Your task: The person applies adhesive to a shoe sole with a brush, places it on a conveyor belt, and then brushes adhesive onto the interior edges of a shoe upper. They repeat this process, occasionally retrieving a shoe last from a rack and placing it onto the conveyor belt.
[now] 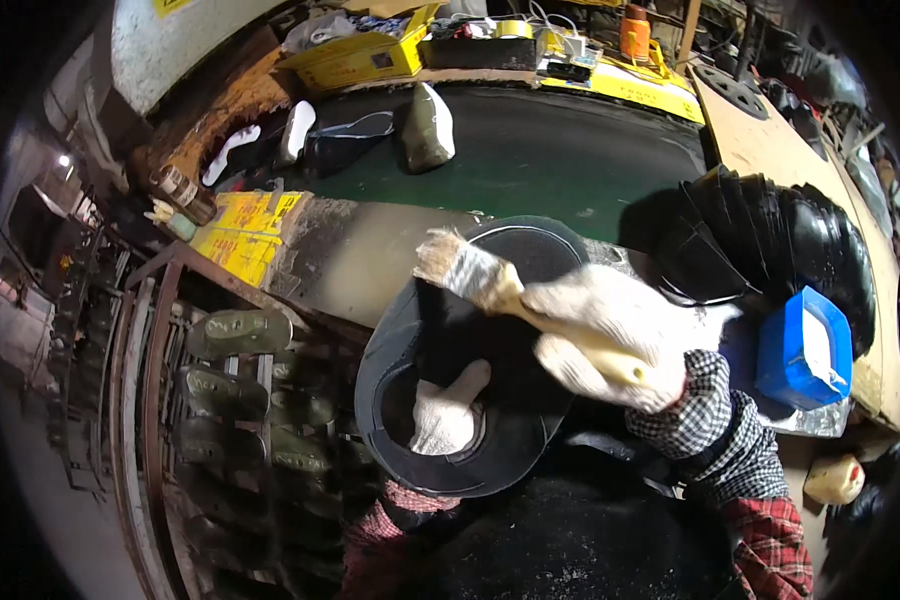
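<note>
In front of me is a curved black sheet piece (385, 350) with rounded ends and a pale rim, rubber-like in look. My left hand (445, 415), in a white knit glove, shows inside the piece's near end. Its thumb rests against the dark surface and its other fingers are mostly hidden; it grips the piece. Over the far right part of the piece, my right hand (615, 325), also gloved, is closed round the pale yellow handle of a flat brush (475, 272). The brush's worn bristles point up and left; whether they touch the piece I cannot tell.
A blue tub (782, 365) with white inside stands at the right, beside a stack of black sheets (825, 245). Across the bench runs a dark green belt (590, 160) bearing an olive, white-soled shoe form (430, 130). Similar forms (235, 333) fill a metal rack at left.
</note>
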A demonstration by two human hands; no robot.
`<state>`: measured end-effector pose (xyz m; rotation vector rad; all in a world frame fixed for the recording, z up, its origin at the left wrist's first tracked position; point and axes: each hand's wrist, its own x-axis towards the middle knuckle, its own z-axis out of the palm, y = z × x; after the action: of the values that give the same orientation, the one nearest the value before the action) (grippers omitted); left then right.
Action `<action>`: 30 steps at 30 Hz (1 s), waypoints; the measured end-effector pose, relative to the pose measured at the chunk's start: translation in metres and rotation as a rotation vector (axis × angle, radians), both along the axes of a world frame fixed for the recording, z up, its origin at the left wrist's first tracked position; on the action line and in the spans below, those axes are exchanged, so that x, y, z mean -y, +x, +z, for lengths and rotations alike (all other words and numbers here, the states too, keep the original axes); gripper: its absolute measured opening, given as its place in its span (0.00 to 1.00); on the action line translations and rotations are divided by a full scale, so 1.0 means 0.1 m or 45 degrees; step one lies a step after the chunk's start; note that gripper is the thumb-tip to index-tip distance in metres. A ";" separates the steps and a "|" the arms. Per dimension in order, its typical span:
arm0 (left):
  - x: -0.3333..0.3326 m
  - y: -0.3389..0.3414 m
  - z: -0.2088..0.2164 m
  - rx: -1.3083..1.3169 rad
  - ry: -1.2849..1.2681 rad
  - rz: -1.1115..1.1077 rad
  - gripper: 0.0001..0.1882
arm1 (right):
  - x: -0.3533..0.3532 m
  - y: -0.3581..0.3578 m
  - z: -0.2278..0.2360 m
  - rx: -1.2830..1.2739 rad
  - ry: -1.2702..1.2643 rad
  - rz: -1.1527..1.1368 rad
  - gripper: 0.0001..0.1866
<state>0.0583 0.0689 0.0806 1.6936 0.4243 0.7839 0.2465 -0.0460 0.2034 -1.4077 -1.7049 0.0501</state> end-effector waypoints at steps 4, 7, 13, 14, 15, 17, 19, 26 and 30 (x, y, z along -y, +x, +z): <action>0.04 0.10 -0.05 0.167 -0.303 0.023 0.23 | 0.17 0.15 -0.39 -0.889 0.055 -0.395 0.18; 0.01 0.13 -0.03 0.192 -0.342 0.019 0.23 | 0.67 0.17 -0.73 -0.743 0.038 -0.470 0.18; 0.40 0.24 0.22 0.196 -0.314 -0.130 0.22 | 0.99 0.12 -0.52 -0.763 0.333 -0.731 0.13; 0.46 0.37 0.15 0.217 -0.360 -0.192 0.22 | 0.85 0.16 -0.44 -0.761 0.331 -0.751 0.12; 0.54 0.43 0.14 0.236 -0.389 -0.174 0.22 | 0.67 0.11 -0.34 -0.558 0.246 -0.601 0.15; 0.64 0.45 0.21 0.289 -0.483 -0.201 0.22 | 0.51 -0.11 -0.07 -0.641 -0.144 0.020 0.22; 0.68 0.46 0.31 0.329 -0.640 -0.251 0.22 | 0.48 -0.46 0.27 -0.163 -0.722 -0.014 0.19; 0.45 0.74 0.56 0.231 -1.245 -0.629 0.21 | 1.20 -0.30 -0.40 -0.281 0.025 0.315 0.18; 0.52 0.61 0.85 0.359 -1.377 -0.692 0.21 | 1.71 -0.05 -0.58 -0.873 -0.338 -0.278 0.15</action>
<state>0.1190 0.0170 0.1659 0.6078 0.1153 0.2634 0.2413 -0.2173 0.1452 -1.5282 -0.9977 0.5866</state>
